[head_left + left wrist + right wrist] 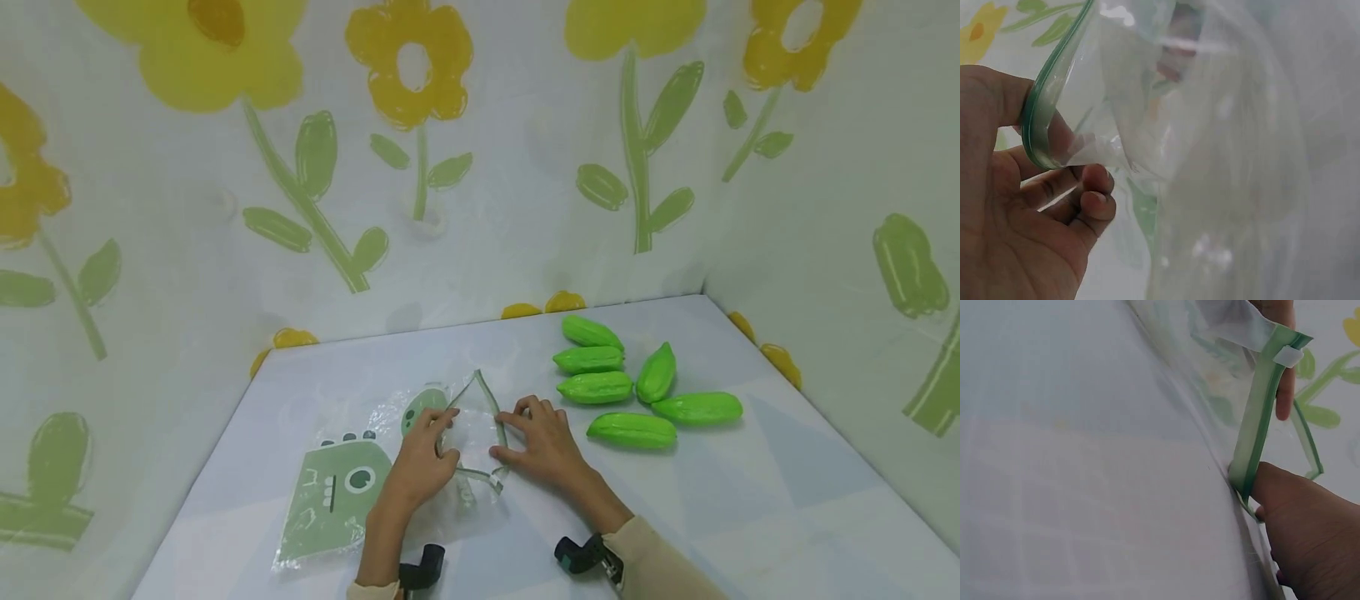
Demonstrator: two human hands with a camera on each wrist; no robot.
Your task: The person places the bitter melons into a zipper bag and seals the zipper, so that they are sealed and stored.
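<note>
Clear bag [468, 442] sits right between the two hands, and we've got its mouth stretched into a sort of diamond above the tabletop [750, 517]. Long axis of that mouth runs away from us, from the near end with the white slider [1288, 356] up to a far corner, so the hands end up on its two long sides.

Left hand [422, 462] has the left edge of the green rim [487, 392] between thumb and fingers, with a small gap between the tips; in the left wrist view we see the other fingers loosely bent under the film. Right hand [546, 442] grips the opposite edge much the same way, thumb tucked against the strip, though we can't tell how hard either one is squeezing.

Now the bit we'd watch: six green gourds [596, 387] lie to the right of the bag, so the right hand is clearly the nearer one. The closest two sit just beyond its knuckles, long axes running roughly left to right, i.e. across the mouth's axis, not along it. Over on the left, there's a flat bag [333, 492] with a one-eyed cartoon face, beside the left forearm.
</note>
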